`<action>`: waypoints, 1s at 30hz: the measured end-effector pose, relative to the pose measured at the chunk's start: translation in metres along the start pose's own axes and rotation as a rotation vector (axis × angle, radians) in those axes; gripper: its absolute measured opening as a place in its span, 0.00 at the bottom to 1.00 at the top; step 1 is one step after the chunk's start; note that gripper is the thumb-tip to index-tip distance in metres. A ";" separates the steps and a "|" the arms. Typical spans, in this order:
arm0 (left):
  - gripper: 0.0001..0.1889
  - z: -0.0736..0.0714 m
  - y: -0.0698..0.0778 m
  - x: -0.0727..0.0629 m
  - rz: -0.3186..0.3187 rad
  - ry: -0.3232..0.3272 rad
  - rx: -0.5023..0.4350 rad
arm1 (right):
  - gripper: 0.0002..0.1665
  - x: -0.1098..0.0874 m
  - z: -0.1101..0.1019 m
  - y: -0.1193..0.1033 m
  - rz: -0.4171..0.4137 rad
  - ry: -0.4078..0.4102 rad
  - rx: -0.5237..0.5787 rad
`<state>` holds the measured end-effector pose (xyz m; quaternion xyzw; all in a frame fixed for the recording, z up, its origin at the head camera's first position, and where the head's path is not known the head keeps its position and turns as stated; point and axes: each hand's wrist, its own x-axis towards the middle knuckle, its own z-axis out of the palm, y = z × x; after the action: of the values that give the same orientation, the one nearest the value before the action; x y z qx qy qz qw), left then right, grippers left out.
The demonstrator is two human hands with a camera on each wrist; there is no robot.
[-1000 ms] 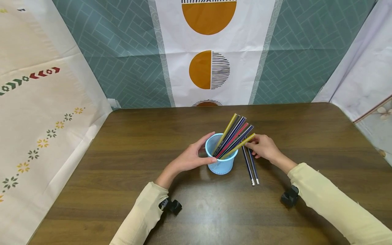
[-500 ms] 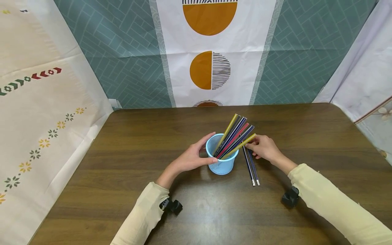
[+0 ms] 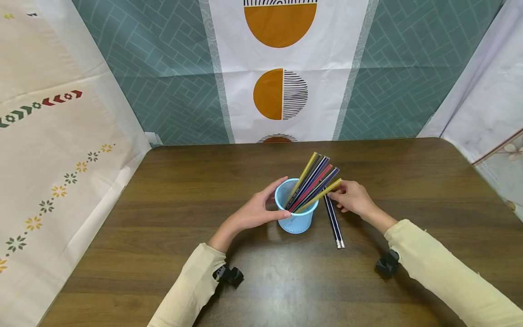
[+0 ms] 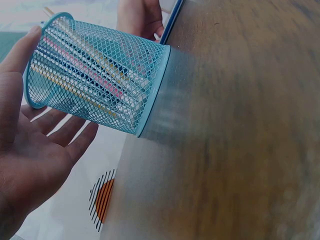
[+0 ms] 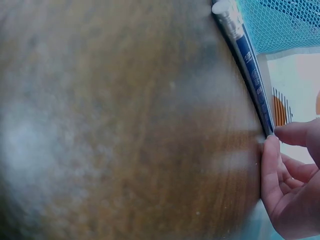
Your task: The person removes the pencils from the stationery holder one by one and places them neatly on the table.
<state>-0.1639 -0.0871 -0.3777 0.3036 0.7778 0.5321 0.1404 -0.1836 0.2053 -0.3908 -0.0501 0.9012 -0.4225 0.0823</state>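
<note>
A light blue mesh pencil cup (image 3: 295, 223) stands upright on the table, holding several pencils (image 3: 311, 184) in yellow, dark, blue and red that lean to the right. My left hand (image 3: 256, 210) grips the cup from its left side, thumb at the front of the rim and fingers behind. Two dark blue pencils (image 3: 334, 223) with silver ends lie side by side on the table to the cup's right. At their far end, my right hand (image 3: 352, 198) pinches a pencil between thumb and forefinger; in the right wrist view the blue pencil (image 5: 253, 72) reaches those fingertips.
The brown wooden table (image 3: 171, 254) extends around the cup on all sides. Behind it hangs a green and white cloth (image 3: 180, 100) with orange half circles. Pale cloths flank the table left and right. A black wrist camera (image 3: 229, 275) sits under each sleeve.
The two pencils on the table stood slightly apart and now lie against each other, the right one having shifted left. Both hands and the cup stay nearly in place.
</note>
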 end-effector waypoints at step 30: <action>0.45 0.000 0.002 0.000 0.001 -0.003 0.005 | 0.18 -0.015 -0.007 -0.001 -0.030 -0.062 0.211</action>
<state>-0.1637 -0.0864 -0.3762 0.3050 0.7789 0.5298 0.1404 -0.1705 0.2128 -0.3840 -0.0676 0.8480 -0.5143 0.1088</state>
